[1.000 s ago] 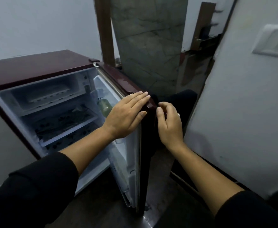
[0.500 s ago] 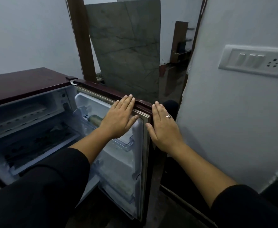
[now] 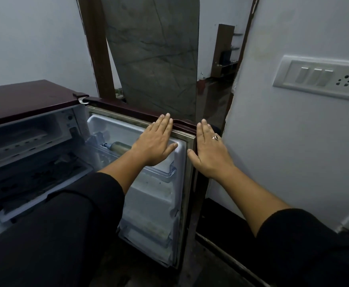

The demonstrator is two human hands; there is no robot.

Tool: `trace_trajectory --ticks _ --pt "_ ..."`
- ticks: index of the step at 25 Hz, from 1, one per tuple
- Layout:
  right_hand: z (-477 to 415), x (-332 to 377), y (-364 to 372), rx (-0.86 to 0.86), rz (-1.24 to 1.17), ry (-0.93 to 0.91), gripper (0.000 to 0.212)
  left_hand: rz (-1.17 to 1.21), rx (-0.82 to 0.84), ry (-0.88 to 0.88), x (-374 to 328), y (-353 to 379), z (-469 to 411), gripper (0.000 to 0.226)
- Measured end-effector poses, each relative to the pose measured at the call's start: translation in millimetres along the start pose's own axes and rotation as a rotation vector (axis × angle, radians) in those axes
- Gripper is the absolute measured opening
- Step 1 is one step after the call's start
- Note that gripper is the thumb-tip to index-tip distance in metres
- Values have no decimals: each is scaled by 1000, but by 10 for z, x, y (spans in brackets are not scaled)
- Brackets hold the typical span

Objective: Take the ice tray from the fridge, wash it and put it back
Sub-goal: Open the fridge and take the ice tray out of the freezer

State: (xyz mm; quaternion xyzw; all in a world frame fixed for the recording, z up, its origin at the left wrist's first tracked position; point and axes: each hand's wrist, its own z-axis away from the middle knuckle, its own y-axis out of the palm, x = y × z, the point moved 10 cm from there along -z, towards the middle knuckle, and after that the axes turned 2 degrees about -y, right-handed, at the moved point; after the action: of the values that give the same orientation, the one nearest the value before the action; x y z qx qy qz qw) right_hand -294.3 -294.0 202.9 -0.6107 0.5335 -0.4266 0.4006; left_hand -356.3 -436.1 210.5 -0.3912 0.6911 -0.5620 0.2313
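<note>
**Both hands flat on the open fridge door**

A pale wall (image 3: 293, 152) fills the right side of the view. A small maroon fridge (image 3: 24, 98) stands low at the left, its cabinet open toward the camera. The inside is dim, with a freezer compartment (image 3: 35, 125) at the top and shelves (image 3: 37, 183) below it. A grey veined stone slab (image 3: 155, 59) leans in the doorway behind the fridge, beside a dark wooden door frame (image 3: 95, 48). The fridge door (image 3: 155, 204) is swung out to the right, and its white inner liner with moulded racks faces the camera. A white switch panel (image 3: 322, 77) with three switches and a socket sits on the wall.

Both arms reach forward in black sleeves (image 3: 66, 235) that end at mid-forearm. The left hand (image 3: 156, 145) lies open and flat on the inner side of the door at its upper free corner, fingers straight and together, tips at the top edge. The right hand (image 3: 207, 151) is open and flat just past the door's free edge, palm toward the outer side, fingers straight, thumb touching the edge. Neither hand holds anything.

A bottle (image 3: 119, 147) lies on its side in the top door rack, partly behind the left wrist. The ice tray (image 3: 14, 139) appears to be the pale slotted shape lying in the freezer compartment, though it is too dim to be sure. A ring (image 3: 215, 137) sits on a finger of the right hand
</note>
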Motion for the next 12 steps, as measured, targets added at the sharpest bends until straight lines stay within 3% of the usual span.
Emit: trace_trajectory --ticks 5,8,12 --pt "52 107 -72 -99 20 -21 84 65 -67 -21 87 23 146 88" --pt "131 477 -32 -163 2 -159 82 114 -90 -72 289 214 480 89" --pt "112 1245 283 -116 -28 -362 81 107 -51 -194 813 489 1071 89"
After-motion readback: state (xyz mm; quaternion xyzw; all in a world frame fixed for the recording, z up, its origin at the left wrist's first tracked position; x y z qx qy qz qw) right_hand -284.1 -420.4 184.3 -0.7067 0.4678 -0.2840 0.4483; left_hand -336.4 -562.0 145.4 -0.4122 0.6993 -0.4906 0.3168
